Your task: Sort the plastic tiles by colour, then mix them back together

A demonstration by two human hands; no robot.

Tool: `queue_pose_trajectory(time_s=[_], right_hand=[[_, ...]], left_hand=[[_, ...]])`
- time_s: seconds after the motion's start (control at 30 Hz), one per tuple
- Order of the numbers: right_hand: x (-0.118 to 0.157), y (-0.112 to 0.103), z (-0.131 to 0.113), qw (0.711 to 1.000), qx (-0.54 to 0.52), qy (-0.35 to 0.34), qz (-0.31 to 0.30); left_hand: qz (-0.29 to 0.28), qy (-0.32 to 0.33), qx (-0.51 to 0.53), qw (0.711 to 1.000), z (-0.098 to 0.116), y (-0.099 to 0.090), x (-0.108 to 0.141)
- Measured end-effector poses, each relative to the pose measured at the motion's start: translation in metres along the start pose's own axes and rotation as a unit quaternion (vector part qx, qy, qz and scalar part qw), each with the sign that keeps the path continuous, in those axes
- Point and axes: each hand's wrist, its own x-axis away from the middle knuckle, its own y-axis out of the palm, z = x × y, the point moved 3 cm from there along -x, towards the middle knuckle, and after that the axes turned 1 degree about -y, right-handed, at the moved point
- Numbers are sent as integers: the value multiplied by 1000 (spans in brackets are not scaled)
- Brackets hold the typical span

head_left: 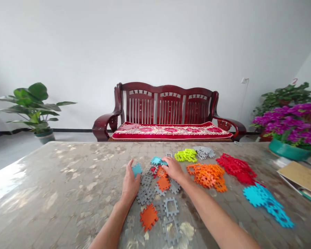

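Note:
My left hand [130, 181] is closed on a blue puzzle piece [137, 169], pinched between thumb and fingers. At the far end of the mixed pile, my right hand [173, 168] has its fingertips on another blue piece [163, 162], beside a light blue piece [155, 160]. Between my hands and nearer me lie several grey pieces [145, 195], an orange piece [163, 184] and a small red piece [153, 169]. Closer to me are a separate orange piece [148, 217] and a grey frame piece [171, 206].
To the right on the patterned table [54, 193] lie piles of yellow-green [186, 155], grey [204, 152], orange [208, 175], red [235, 167] and blue pieces [268, 204]. A flower pot [290, 149] and a box [302, 176] stand at the right edge.

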Motion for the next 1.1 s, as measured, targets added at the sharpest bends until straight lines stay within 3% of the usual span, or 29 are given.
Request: queue_pose_trajectory(time_s=[0.27, 0.4, 0.63, 0.93, 1.1], right_hand=[[-5, -12, 12, 990, -7, 105, 99], [-22, -4, 12, 983, -37, 133, 120], [-34, 19, 0, 990, -25, 125, 56], [-32, 11, -13, 991, 41, 122, -27], [-30, 7, -21, 991, 26, 121, -42]], left_hand=[[-12, -15, 0, 1000, -2, 2, 0], [-18, -19, -6, 1000, 0, 1, 0], [-15, -28, -4, 1000, 3, -2, 1], [-30, -44, -7, 999, 7, -2, 3], [-18, -17, 2, 1000, 7, -2, 1]])
